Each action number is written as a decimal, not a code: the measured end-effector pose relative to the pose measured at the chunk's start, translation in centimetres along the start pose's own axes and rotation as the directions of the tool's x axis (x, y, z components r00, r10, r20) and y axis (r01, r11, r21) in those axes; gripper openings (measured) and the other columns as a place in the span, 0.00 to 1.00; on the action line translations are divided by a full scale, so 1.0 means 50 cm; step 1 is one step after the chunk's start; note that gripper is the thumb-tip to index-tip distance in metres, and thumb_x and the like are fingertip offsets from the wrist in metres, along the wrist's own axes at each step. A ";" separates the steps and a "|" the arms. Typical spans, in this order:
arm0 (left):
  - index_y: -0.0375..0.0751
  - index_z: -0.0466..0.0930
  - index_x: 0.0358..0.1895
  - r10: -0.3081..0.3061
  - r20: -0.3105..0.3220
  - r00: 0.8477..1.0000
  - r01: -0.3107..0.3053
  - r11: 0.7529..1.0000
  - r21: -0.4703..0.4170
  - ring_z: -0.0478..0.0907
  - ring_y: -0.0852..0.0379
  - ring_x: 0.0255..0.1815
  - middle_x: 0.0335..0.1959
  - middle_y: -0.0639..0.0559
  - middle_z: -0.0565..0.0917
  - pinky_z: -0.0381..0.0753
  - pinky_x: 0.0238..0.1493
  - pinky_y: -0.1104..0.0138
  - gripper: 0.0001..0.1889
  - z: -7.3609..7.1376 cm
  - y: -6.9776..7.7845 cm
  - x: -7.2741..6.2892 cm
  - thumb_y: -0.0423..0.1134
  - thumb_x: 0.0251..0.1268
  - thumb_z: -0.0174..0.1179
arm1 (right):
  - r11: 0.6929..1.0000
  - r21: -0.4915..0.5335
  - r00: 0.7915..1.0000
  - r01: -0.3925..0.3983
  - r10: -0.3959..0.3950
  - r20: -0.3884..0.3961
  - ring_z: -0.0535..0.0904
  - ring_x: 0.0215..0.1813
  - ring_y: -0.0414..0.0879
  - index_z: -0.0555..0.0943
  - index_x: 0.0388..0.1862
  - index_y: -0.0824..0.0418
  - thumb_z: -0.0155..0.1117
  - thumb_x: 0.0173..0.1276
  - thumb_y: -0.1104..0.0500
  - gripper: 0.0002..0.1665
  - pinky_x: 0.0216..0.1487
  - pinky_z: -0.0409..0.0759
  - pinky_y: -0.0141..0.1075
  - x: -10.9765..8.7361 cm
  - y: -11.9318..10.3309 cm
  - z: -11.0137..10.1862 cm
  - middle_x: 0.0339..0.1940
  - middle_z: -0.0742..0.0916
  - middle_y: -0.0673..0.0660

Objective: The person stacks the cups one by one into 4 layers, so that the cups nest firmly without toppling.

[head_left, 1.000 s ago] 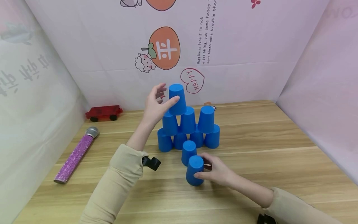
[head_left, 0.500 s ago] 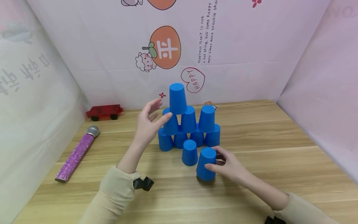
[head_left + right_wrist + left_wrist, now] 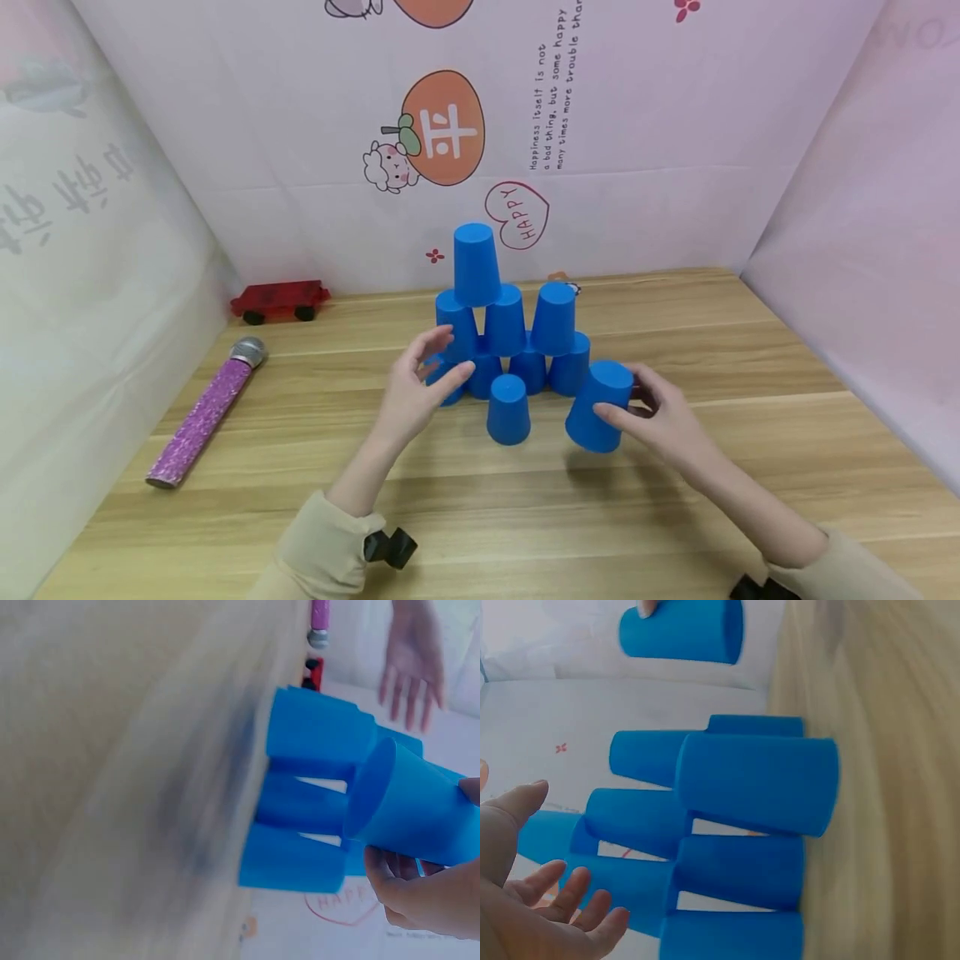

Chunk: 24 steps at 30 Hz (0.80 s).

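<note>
My right hand point(image 3: 663, 417) grips a blue cup point(image 3: 600, 408) between thumb and fingers. This cup is upside down, tilted and raised off the table to the right of the stack; its open mouth shows in the right wrist view. My left hand point(image 3: 414, 387) holds nothing, fingers loosely bent, in front of the stack's left side. Behind it rise upside-down blue cups in tiers: several at the bottom, three in the middle row point(image 3: 505, 321), and one top cup point(image 3: 477, 267) at the left. A single blue cup point(image 3: 508, 412) stands in front of the stack.
A purple glittery microphone point(image 3: 206, 417) lies on the wooden table point(image 3: 480, 533) at the left. Behind it sits a red toy car point(image 3: 280, 301) near the back edge. Printed white cloth point(image 3: 637, 125) hangs behind the table and along both sides.
My left hand has come away from the top cup and lowered toward me. My right hand has carried its cup rightward and away from the single front cup, lifting and tilting it.
</note>
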<state>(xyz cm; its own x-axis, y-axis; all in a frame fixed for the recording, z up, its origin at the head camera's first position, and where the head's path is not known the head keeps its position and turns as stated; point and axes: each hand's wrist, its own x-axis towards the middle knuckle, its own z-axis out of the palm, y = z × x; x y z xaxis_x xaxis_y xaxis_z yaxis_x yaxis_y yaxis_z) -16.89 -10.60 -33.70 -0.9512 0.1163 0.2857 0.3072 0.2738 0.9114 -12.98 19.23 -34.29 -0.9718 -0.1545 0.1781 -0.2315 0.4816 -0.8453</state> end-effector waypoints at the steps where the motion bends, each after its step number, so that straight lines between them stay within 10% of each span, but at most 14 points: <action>1: 0.44 0.66 0.65 -0.015 0.011 1.000 0.015 1.000 0.002 0.67 0.47 0.67 0.64 0.45 0.72 0.68 0.66 0.47 0.30 0.005 -0.003 -0.005 0.45 0.60 0.64 | 1.000 -0.009 1.000 0.012 -0.012 -0.015 0.76 0.56 0.59 0.68 0.62 0.64 0.61 0.66 0.56 0.28 0.55 0.78 0.55 0.001 -0.003 -0.006 0.55 0.79 0.66; 8: 0.40 0.65 0.65 -0.046 0.035 0.998 0.046 0.999 0.007 0.66 0.42 0.68 0.66 0.42 0.71 0.67 0.65 0.44 0.31 0.036 -0.030 -0.029 0.43 0.59 0.65 | 0.994 -0.086 0.993 0.059 -0.068 -0.101 0.77 0.54 0.51 0.68 0.62 0.62 0.62 0.66 0.56 0.28 0.54 0.79 0.52 0.010 -0.026 -0.041 0.54 0.80 0.63; 15: 0.40 0.64 0.65 -0.101 0.079 0.992 0.099 0.995 0.018 0.64 0.43 0.69 0.67 0.44 0.70 0.66 0.66 0.44 0.33 0.055 -0.045 -0.040 0.47 0.58 0.65 | 0.992 -0.076 0.983 0.103 -0.113 -0.142 0.74 0.48 0.28 0.69 0.62 0.61 0.63 0.65 0.56 0.28 0.47 0.74 0.18 0.029 -0.049 -0.065 0.54 0.79 0.60; 24: 0.40 0.63 0.66 -0.144 0.104 0.984 0.140 0.989 0.048 0.63 0.42 0.70 0.68 0.43 0.68 0.66 0.66 0.45 0.35 0.078 -0.045 -0.044 0.48 0.58 0.65 | 0.992 -0.054 0.979 0.112 -0.120 -0.164 0.74 0.55 0.51 0.67 0.64 0.60 0.61 0.66 0.51 0.31 0.59 0.73 0.60 0.083 -0.108 -0.076 0.57 0.78 0.61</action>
<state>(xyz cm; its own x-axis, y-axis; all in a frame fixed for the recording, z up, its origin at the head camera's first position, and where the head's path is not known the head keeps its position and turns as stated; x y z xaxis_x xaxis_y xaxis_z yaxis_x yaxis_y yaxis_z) -15.39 -7.75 -37.51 -0.9775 0.1739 0.1193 0.1725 0.3333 0.9269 -15.96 19.27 -27.08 -0.9312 -0.0679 0.3582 -0.3413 0.5074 -0.7912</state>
